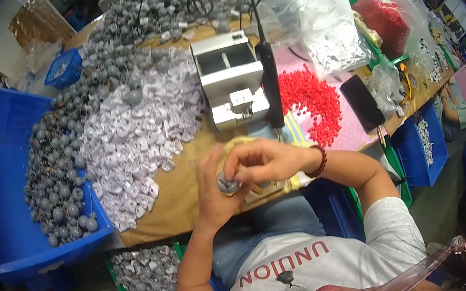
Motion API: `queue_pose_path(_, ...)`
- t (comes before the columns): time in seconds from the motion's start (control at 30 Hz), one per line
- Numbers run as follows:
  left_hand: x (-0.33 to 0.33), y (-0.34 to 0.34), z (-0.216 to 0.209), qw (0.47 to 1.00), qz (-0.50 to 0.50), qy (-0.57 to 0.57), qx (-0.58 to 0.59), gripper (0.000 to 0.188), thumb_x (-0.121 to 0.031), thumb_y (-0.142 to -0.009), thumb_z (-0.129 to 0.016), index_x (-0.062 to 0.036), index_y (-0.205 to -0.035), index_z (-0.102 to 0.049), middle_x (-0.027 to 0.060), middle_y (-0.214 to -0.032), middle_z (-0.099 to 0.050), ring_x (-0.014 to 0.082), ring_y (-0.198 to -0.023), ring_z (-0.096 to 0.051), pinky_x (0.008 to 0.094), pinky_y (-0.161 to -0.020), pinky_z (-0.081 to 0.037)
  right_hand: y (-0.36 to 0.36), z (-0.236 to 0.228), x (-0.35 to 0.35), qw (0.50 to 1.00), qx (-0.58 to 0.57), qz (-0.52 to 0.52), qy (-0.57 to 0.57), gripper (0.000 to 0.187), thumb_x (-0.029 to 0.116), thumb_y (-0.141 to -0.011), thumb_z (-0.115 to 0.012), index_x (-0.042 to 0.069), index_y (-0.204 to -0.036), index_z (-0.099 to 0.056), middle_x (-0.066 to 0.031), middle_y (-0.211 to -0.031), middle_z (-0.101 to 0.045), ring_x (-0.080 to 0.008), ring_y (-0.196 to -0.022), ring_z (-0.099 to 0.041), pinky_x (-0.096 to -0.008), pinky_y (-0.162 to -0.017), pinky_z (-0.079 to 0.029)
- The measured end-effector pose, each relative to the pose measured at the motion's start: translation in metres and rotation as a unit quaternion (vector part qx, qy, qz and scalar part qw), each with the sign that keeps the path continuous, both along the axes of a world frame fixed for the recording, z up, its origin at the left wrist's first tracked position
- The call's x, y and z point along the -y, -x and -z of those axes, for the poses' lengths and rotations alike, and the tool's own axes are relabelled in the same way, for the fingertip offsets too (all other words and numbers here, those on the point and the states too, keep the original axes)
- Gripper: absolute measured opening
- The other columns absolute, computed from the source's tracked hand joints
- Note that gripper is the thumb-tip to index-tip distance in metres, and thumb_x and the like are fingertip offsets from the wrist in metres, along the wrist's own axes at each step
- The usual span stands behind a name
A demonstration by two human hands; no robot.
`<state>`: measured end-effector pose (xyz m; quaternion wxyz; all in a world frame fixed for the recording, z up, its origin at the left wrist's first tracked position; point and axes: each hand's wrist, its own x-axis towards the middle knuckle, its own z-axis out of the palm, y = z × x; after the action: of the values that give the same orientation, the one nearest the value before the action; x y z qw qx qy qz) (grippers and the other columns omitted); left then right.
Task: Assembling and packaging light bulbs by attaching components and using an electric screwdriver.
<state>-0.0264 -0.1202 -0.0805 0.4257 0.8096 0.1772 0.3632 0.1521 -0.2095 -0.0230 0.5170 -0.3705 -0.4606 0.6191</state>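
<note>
Over the near edge of the table, my left hand [213, 200] is closed around a small grey round part [228, 188]. Its round end faces up between the fingers. My right hand [266, 162], with a dark red beaded bracelet at the wrist, comes in from the right. Its thumb and fingertips are pinched together at the top of that same part, and whatever tiny piece they may hold is hidden. Just beyond the hands stands a white-and-black boxy device [229, 75]. To the left lies a large pile of white plastic pieces [137, 134].
Grey round parts [62, 185] spill from a blue bin [1, 193] at the left. Red small pieces [316, 108] lie on a pink sheet, beside a black phone [362, 103]. A black upright rod [268, 76] stands by the device. Another person [464, 109] sits at far right.
</note>
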Motion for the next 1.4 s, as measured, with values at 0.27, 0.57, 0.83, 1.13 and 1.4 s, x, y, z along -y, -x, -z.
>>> queue_pose_path(0.27, 0.044, 0.014, 0.029, 0.942, 0.027, 0.332, -0.042, 0.054, -0.009, -0.085, -0.075, -0.001, -0.134, -0.055, 0.0131, -0.11, -0.066, 0.0231, -0.096, -0.065, 0.0347, -0.085, -0.053, -0.018, 0.048, 0.034, 0.87, 0.448, 0.133, -0.159, 0.019, 0.004, -0.091, -0.069, 0.005, -0.11, -0.066, -0.0082, -0.086, -0.067, -0.0242, -0.077, -0.067, -0.0342, -0.066, -0.053)
queue_pose_path(0.57, 0.057, 0.016, 0.053, 0.971, -0.004, 0.183, -0.153, 0.043, -0.006, -0.081, -0.076, -0.0025, -0.121, -0.062, 0.0114, -0.101, -0.063, 0.0172, -0.08, -0.064, 0.0291, -0.062, -0.054, -0.016, 0.099, 0.057, 0.738, 0.634, 0.117, -0.199, 0.026, 0.012, -0.074, -0.072, 0.01, -0.1, -0.067, -0.0052, -0.08, -0.06, -0.026, -0.077, -0.064, -0.0382, -0.06, -0.053)
queue_pose_path(0.83, 0.055, 0.006, 0.055, 0.982, -0.044, 0.048, -0.177, 0.045, -0.01, -0.077, -0.077, -0.0052, -0.119, -0.062, 0.0151, -0.104, -0.063, 0.0341, -0.092, -0.066, 0.0415, -0.077, -0.054, -0.017, 0.101, 0.048, 0.689, 0.676, 0.126, -0.23, 0.03, 0.015, -0.077, -0.068, 0.007, -0.106, -0.066, -0.006, -0.085, -0.058, -0.0242, -0.081, -0.062, -0.0357, -0.064, -0.053)
queue_pose_path(1.13, 0.053, 0.003, 0.052, 0.978, -0.031, 0.029, -0.205, 0.044, -0.012, -0.077, -0.074, -0.0071, -0.119, -0.062, 0.014, -0.108, -0.063, 0.0366, -0.096, -0.064, 0.0445, -0.082, -0.053, -0.022, 0.086, 0.038, 0.663, 0.709, 0.014, -0.241, 0.031, 0.014, -0.081, -0.064, 0.003, -0.109, -0.064, -0.0084, -0.089, -0.058, -0.0249, -0.086, -0.062, -0.0358, -0.07, -0.055)
queue_pose_path(1.4, 0.045, -0.002, 0.053, 0.975, -0.047, -0.087, -0.2, 0.046, -0.005, -0.075, -0.068, -0.004, -0.12, -0.06, 0.0134, -0.12, -0.058, 0.0368, -0.107, -0.056, 0.0448, -0.09, -0.05, -0.028, 0.088, 0.048, 0.62, 0.746, -0.048, -0.237, 0.043, 0.014, -0.082, -0.063, 0.0, -0.123, -0.063, -0.0081, -0.094, -0.059, -0.0237, -0.089, -0.063, -0.0352, -0.071, -0.055)
